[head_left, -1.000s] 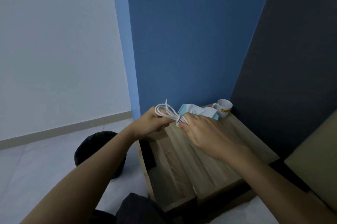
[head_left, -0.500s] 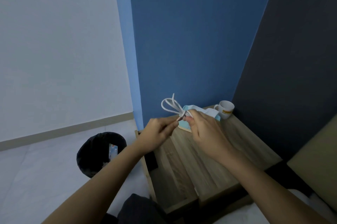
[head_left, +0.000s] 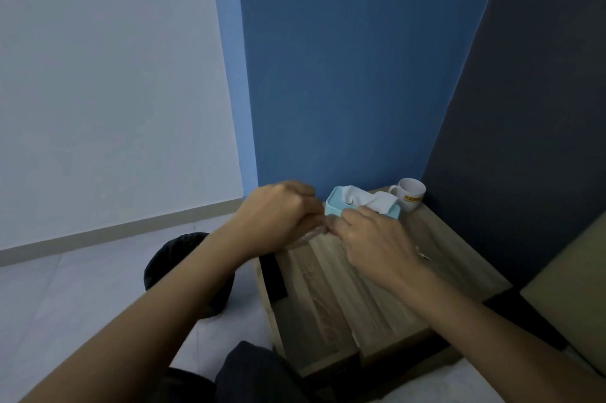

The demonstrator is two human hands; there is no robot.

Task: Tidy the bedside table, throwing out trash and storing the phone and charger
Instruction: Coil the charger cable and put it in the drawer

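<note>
My left hand (head_left: pixel 278 215) is closed in a fist over the far left corner of the wooden bedside table (head_left: pixel 387 297). My right hand (head_left: pixel 370 238) is right beside it, fingers pinched towards the left hand. Only a short blurred stretch of the white charger cable (head_left: pixel 313 234) shows between the two hands. The rest is hidden inside them. A small pale scrap (head_left: pixel 423 253) lies on the tabletop right of my right wrist. I cannot make out the phone.
A light blue tissue box (head_left: pixel 333 205) with a white tissue sticking out stands just behind my hands. A white mug (head_left: pixel 410 194) sits in the back corner. A black bin (head_left: pixel 173 258) stands on the floor left of the table, under my left forearm.
The cable loops that stuck up above my hands are no longer visible. My left hand has risen and closed into a fist, close against my right hand.
</note>
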